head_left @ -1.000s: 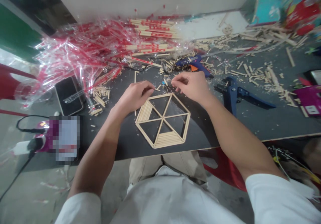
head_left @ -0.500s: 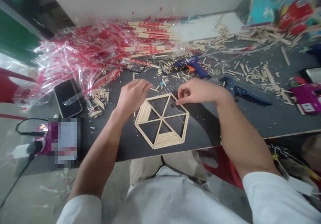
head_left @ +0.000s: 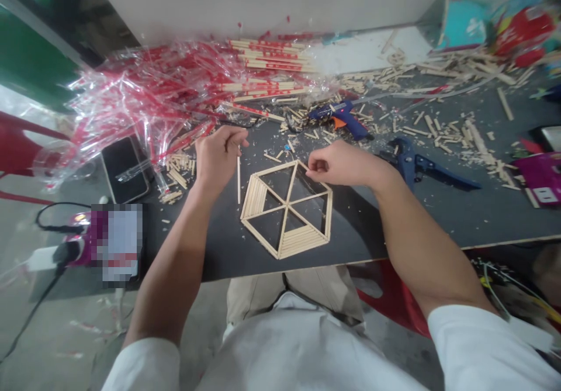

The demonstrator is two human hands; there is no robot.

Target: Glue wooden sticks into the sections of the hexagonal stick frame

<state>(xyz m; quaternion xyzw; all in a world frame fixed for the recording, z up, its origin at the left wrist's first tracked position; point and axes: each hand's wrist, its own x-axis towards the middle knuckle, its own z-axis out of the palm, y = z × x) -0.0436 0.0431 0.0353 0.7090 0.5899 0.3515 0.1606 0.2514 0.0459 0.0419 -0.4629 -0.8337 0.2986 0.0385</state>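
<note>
- Grey desk (head_left: 482,215), its far edge against a pale wall (head_left: 263,2), scraps (head_left: 475,132) strewn over the far right part
- Wrappers (head_left: 166,81), clear and red, heaped toward the far left corner
- Hexagon (head_left: 287,204) of sticks, flat near the middle of the near edge, two of six wedges partly filled
- Cutter (head_left: 409,163), right of the right hand
- Right hand (head_left: 335,163) at the hexagon's far right side, fingers curled; cannot tell whether they pinch anything
- Left hand (head_left: 220,154) left of the hexagon, fingers bent; cannot tell whether they grip anything
- Glue gun (head_left: 350,121), beyond the right hand
- Stick (head_left: 239,183), beside the left hand
</note>
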